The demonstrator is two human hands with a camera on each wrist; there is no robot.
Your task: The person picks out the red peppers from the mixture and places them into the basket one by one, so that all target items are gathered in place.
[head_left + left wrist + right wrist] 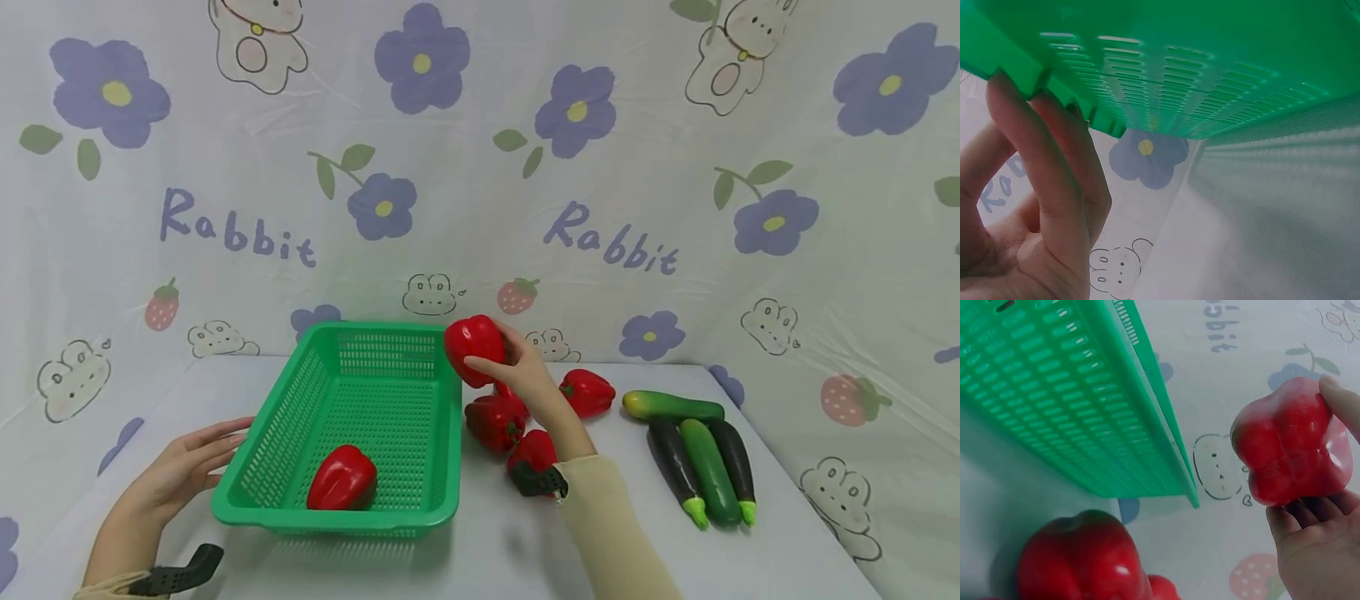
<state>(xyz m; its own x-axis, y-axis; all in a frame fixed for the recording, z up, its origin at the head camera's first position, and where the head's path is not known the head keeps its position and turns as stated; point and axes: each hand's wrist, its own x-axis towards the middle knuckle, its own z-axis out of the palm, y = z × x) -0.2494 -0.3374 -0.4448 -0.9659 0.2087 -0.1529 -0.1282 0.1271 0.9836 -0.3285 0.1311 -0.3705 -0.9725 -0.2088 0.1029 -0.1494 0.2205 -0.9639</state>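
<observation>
My right hand [531, 379] grips a red bell pepper [472, 343] beside the right rim of a green plastic basket [453, 467], above the table. In the right wrist view, thumb and fingers hold that pepper [1294, 447] from opposite sides, its lobed end facing the camera. My left hand [176, 471] is at the basket's left side. Seen from the left wrist, its fingertips touch the underside of the basket rim [997, 37], the fingers only slightly bent. Inside the basket, near its front, lies another red bell pepper [342, 478].
Right of the basket, several red bell peppers [493, 423] lie on the white table [600, 508], partly hidden by the right arm. Farther right are two eggplants [670, 458] and two green cucumber-like vegetables [708, 468]. A patterned curtain [480, 200] hangs behind.
</observation>
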